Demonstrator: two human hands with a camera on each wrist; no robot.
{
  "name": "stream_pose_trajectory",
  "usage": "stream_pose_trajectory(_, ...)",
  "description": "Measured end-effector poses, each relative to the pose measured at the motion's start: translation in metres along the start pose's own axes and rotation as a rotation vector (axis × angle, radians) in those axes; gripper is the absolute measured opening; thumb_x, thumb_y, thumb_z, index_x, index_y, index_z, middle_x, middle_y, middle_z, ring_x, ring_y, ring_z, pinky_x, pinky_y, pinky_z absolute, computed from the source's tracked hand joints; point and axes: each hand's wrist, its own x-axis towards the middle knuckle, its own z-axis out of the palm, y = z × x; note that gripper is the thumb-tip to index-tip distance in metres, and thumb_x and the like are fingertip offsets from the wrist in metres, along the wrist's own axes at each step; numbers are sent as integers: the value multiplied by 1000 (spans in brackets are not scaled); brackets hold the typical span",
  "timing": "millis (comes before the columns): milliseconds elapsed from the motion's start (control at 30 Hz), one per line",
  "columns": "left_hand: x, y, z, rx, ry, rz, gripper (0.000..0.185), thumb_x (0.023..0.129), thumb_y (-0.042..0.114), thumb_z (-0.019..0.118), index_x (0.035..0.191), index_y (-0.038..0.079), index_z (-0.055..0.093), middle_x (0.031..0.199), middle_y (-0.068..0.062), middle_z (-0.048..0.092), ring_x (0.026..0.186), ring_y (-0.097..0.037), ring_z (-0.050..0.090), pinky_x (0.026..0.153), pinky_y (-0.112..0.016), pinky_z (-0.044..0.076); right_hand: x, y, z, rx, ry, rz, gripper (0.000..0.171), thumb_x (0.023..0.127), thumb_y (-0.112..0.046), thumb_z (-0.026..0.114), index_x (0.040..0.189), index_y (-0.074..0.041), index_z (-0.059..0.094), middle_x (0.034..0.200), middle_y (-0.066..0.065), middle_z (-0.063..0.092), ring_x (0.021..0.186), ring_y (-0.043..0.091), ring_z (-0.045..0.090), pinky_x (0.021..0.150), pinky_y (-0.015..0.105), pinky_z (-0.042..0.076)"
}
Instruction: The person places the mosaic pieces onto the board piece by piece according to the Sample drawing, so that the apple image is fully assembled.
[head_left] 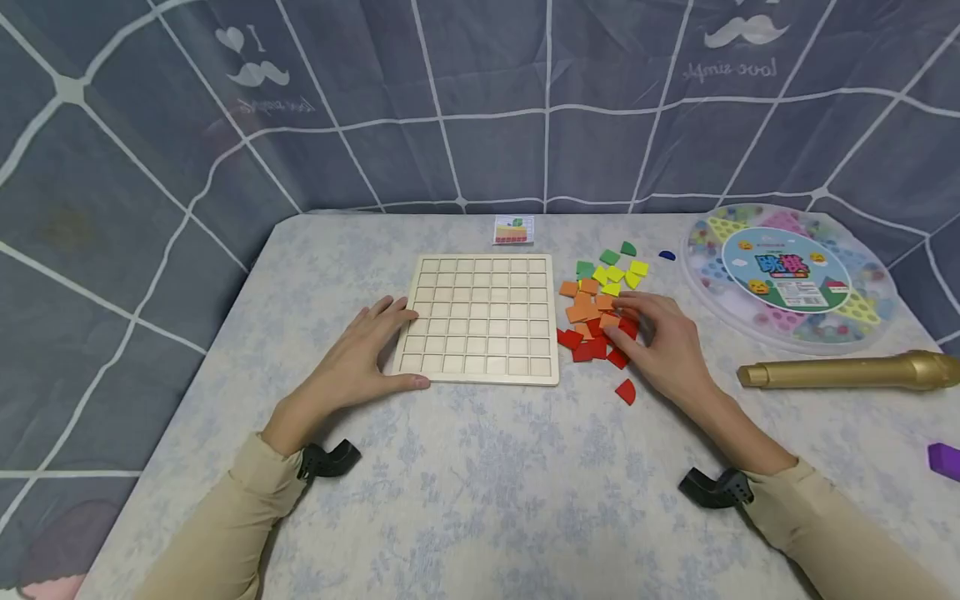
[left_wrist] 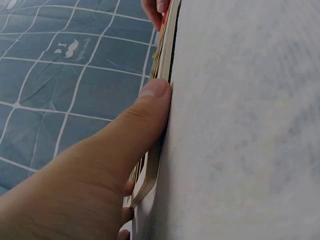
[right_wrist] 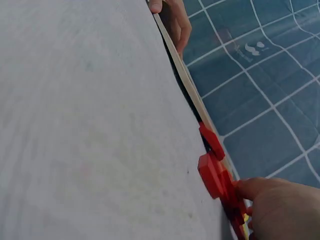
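table (head_left: 480, 492): patterned cloth | grid board (head_left: 480, 318): flat mid-table, nearer the far edge | tile pile (head_left: 600, 300): touching board's right side | left hand (head_left: 367, 350): forearm stretched forward, fingers flat on board's left edge, thumb against its near edge, grasping nothing | right hand (head_left: 663, 342): palm down, fingertips on red tiles (head_left: 596, 342); whether pinching one, cannot tell

Looking like a home play corner: table (head_left: 480, 500) wearing a floral cloth, bedsheet-style checked fabric backdrop (head_left: 480, 100) printed with moustaches hanging behind, toy gold microphone (head_left: 847, 372) and round board-game box (head_left: 787, 275) lying about.
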Motion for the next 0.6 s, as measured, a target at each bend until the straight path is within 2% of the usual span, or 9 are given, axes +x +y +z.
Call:
stream_pose_trajectory(133, -1, -1, -3, -7, 3, 0, 101, 80, 59, 87, 157, 10, 45, 172, -18, 28, 163, -37, 16, 133, -57, 11, 4, -13, 3, 15, 16, -33, 43, 91, -15, 83, 130, -3, 73, 136, 17, 68, 135, 36, 54, 109, 60, 46)
stream_pose_trajectory(300, -2, 1, -3, -11, 1, -6, 101, 80, 58, 88, 157, 10, 44, 173, -17, 28, 164, -36, 15, 133, -55, 10, 5, -28, 9, 47, 1, -133, 38, 90, -12, 84, 124, 0, 74, 132, 16, 69, 129, 36, 55, 104, 58, 47)
stream_pose_trajectory(467, -1, 2, -3, -12, -6, -6, 101, 81, 58, 87, 158, 10, 43, 173, -16, 27, 164, -35, 14, 133, -54, 11, 6, -33, 13, 27, -5, -135, 33, 87, -12, 87, 117, -3, 77, 119, 14, 73, 113, 32, 56, 90, 50, 47)
stream_pose_trajectory(600, -1, 2, -3, -18, -10, -10, 100, 81, 57, 87, 158, 10, 43, 173, -17, 27, 164, -35, 14, 133, -54, 10, 6, -33, 16, -10, -57, -145, 33, 85, -19, 90, 113, -6, 79, 117, 13, 72, 110, 30, 54, 89, 49, 47)
